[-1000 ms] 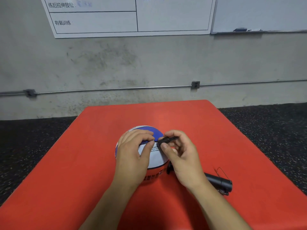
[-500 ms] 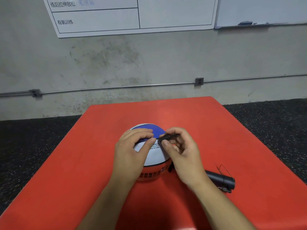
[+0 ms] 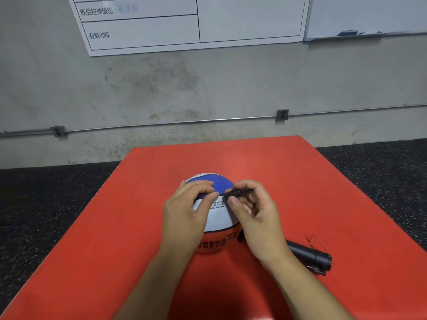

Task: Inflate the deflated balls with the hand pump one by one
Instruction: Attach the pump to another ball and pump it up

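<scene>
The ball (image 3: 217,213) sits mid-mat, toward the near edge of the red mat (image 3: 300,181), with the left hand (image 3: 184,211) curled over it to steady it. The right hand (image 3: 256,213) pinches the black needle end (image 3: 238,193) of the hand pump (image 3: 309,255) right at the ball's top, so it looks like the needle-in-valve step. Next up is probably seating it straight, then grabbing the pump body lying just right of the ball.

The right hand (image 3: 256,218) has slid its small black pump tip (image 3: 238,193) a little closer to the left hand (image 3: 184,213) on top of the ball (image 3: 219,215).
</scene>
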`<action>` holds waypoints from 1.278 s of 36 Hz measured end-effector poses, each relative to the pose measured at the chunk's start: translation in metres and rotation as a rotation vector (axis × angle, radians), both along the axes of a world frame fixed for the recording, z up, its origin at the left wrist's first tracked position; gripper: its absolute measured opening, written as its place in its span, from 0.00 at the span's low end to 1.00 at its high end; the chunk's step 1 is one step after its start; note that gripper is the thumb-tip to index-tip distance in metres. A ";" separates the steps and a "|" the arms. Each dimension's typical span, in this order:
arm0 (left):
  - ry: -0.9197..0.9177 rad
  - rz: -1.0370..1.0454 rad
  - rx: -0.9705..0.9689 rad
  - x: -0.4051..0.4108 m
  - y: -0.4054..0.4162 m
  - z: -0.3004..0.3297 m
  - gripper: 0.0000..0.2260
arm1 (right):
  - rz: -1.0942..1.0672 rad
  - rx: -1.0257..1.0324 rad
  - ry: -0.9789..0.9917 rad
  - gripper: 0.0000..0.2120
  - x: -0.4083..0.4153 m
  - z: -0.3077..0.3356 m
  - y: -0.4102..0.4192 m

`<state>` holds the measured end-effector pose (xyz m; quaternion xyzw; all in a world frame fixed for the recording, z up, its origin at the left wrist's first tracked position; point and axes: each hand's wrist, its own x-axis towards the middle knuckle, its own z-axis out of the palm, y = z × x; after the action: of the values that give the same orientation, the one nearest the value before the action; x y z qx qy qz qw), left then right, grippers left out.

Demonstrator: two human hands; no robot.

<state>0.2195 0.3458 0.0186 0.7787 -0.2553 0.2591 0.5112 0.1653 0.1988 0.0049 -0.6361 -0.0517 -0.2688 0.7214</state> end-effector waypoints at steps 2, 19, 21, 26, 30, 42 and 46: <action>-0.003 0.008 -0.008 0.000 0.000 -0.001 0.02 | 0.000 0.001 -0.004 0.12 0.001 0.000 0.000; 0.079 -0.062 -0.066 0.008 0.013 0.001 0.08 | 0.022 0.031 -0.020 0.11 0.004 -0.001 0.006; 0.068 -0.059 -0.076 0.007 0.010 0.002 0.06 | 0.016 0.027 -0.022 0.11 0.003 -0.001 0.007; 0.044 -0.065 -0.097 0.004 0.004 0.002 0.07 | 0.023 0.028 -0.015 0.12 0.003 -0.001 0.007; 0.061 -0.051 -0.118 0.004 0.004 0.003 0.11 | 0.033 0.036 -0.012 0.11 0.004 -0.001 0.008; 0.133 -0.114 -0.192 -0.007 -0.004 0.017 0.09 | 0.029 0.096 0.002 0.13 0.004 0.006 0.005; 0.056 -0.077 -0.084 -0.008 -0.004 0.014 0.10 | 0.026 0.213 0.029 0.14 -0.004 0.011 -0.008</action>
<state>0.2117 0.3421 0.0328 0.7530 -0.2597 0.2278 0.5601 0.1612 0.1907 0.0154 -0.5590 -0.0209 -0.2541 0.7890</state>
